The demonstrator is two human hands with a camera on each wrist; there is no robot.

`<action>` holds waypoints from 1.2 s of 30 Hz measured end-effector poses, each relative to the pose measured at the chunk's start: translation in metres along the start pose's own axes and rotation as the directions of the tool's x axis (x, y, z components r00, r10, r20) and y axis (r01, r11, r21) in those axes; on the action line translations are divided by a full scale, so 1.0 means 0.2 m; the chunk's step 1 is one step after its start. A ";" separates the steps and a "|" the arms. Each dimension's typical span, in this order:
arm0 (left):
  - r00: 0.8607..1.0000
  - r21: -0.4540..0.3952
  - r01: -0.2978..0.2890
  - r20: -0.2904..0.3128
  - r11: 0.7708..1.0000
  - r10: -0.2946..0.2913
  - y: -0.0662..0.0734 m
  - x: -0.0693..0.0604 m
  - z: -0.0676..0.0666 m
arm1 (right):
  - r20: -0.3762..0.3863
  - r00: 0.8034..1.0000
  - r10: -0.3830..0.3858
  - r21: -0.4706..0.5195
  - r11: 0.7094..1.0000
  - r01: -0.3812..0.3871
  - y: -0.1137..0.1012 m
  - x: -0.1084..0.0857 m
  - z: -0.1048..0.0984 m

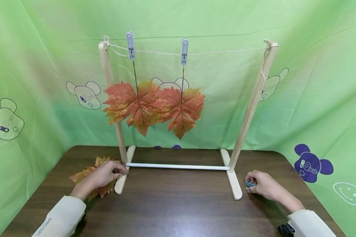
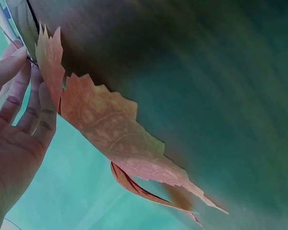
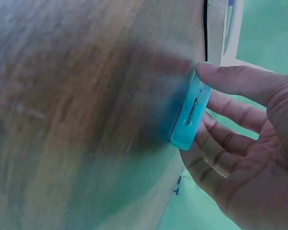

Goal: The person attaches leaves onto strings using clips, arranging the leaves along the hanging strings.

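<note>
My left hand (image 1: 105, 174) is at the left foot of a wooden stand, its thumb and fingertips pinching the thin stem of an artificial maple leaf (image 2: 105, 115). That orange leaf (image 1: 81, 175) lies low over the table, partly covered by the hand and forearm. Beyond the stand's right foot, my right hand (image 1: 265, 186) holds a blue clothespin (image 3: 189, 115) between thumb and fingers, close to the tabletop. Two more maple leaves, a left one (image 1: 121, 102) and a right one (image 1: 182, 113), hang by their stems from grey-blue clothespins (image 1: 131, 46) on the string (image 1: 225, 52).
The stand has a left post (image 1: 105, 65), a right post (image 1: 252, 102) and a white crossbar (image 1: 178, 166) near the tabletop. It stands on a dark wooden table (image 1: 178, 204). Behind and around hangs a green curtain (image 1: 225, 19) with printed bear heads.
</note>
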State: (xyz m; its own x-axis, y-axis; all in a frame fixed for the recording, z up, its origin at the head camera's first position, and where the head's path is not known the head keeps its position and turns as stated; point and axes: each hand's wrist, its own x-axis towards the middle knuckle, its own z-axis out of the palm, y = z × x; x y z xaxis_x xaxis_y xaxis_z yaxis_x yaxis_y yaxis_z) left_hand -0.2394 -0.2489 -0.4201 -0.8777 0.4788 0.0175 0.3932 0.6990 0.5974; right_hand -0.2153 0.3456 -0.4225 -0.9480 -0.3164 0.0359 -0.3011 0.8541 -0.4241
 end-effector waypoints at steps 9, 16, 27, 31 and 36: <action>1.000 0.013 -0.020 -0.003 1.000 0.020 0.00 0.00 0.00 | 0.002 1.000 0.002 0.018 1.000 -0.002 0.00 0.00 0.00; 1.000 0.016 0.002 -0.010 1.000 -0.002 0.01 -0.01 0.00 | -0.012 1.000 0.003 0.023 1.000 -0.003 0.01 0.00 0.00; 0.999 0.006 0.005 -0.041 1.000 -0.005 0.00 0.00 -0.02 | -0.024 0.999 0.028 0.066 0.997 -0.026 0.00 -0.01 -0.01; 0.999 0.001 -0.002 -0.043 1.000 0.002 0.01 -0.01 -0.02 | -0.037 0.999 0.031 0.067 0.997 -0.029 -0.01 -0.01 -0.02; 0.999 0.007 -0.001 -0.053 1.000 0.002 0.03 -0.01 -0.04 | -0.063 0.997 0.037 0.049 0.998 -0.034 -0.02 0.00 -0.03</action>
State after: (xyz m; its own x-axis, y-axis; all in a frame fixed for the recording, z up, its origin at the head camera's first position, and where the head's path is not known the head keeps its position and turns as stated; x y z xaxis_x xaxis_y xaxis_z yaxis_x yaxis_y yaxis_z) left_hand -0.2386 -0.2503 -0.4104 -0.8904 0.4512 0.0607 0.3960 0.7019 0.5921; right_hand -0.2148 0.3459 -0.4150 -0.9630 -0.2580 0.0777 -0.2637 0.8430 -0.4689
